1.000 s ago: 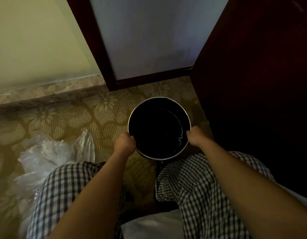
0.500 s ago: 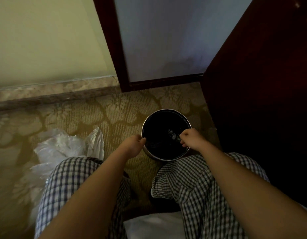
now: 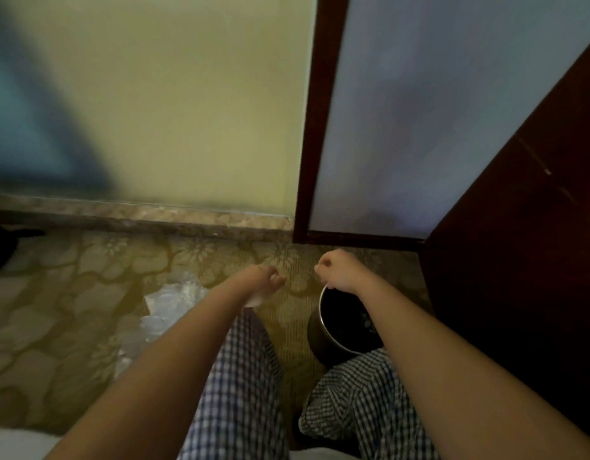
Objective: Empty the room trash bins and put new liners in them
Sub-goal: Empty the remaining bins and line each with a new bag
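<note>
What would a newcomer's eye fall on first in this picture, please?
Most likely the left hand and right hand, held out mid-frame over the patterned carpet, both with curled fingers and nothing visibly held. Next comes the round dark bin on the floor just below the right hand in the picture, beside a dark wooden cabinet. A crumpled clear plastic bag lies on the carpet to the left.

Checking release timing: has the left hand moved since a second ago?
Yes. The left hand is off the bin rim, now over carpet left of the bin, nearer the door frame.
</note>
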`<act>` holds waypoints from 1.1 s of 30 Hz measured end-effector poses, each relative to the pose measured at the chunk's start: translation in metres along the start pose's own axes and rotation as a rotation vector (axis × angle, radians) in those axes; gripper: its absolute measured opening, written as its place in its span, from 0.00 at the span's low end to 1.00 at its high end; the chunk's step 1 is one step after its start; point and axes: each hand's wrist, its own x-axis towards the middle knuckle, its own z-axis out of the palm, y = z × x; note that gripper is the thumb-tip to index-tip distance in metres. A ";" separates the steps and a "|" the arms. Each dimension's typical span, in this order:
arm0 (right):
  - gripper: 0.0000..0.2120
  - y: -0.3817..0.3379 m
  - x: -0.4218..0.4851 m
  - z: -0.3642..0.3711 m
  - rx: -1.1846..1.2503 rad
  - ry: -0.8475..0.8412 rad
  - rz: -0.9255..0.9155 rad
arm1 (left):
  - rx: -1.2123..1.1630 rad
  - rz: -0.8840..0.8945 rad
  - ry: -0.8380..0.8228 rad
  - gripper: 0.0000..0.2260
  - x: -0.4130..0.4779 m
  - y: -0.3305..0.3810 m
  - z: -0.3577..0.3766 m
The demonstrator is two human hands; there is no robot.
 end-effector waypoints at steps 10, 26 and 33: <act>0.17 -0.115 -0.001 0.037 -0.194 -0.098 -0.128 | -0.085 -0.054 0.177 0.20 -0.057 -0.092 -0.055; 0.09 -0.092 0.235 0.199 -0.109 -0.393 0.105 | -0.437 -0.570 0.163 0.22 0.093 -0.303 0.036; 0.21 -0.027 0.314 0.276 -0.056 -0.442 0.352 | -0.344 -0.739 0.018 0.32 0.152 -0.355 0.131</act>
